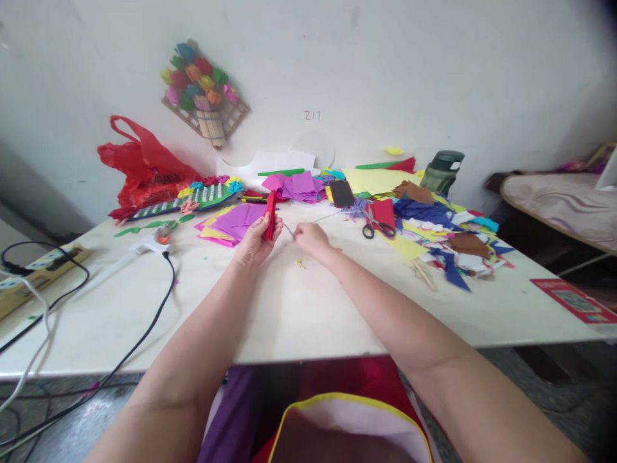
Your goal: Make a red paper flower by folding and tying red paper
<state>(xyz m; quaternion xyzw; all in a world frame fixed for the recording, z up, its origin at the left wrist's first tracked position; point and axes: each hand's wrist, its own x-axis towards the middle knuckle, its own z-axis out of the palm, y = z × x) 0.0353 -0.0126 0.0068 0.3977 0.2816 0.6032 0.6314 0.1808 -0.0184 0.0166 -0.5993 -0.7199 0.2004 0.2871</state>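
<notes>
My left hand (254,241) is closed around a folded red paper piece (270,214), held upright over the pale table (289,308). My right hand (311,238) is pinched on a thin grey wire (321,220) that runs up and right toward the scissors. The wire's near end reaches toward the red piece between my hands. A stack of purple, yellow and pink paper sheets (231,223) lies just behind my left hand.
Scissors (376,225) with black handles, a dark phone (342,192), and a heap of coloured paper scraps (448,235) lie to the right. A red plastic bag (144,167), a green bottle (442,170) and black cables (144,321) are also there. A paper-flower craft (202,90) hangs on the wall.
</notes>
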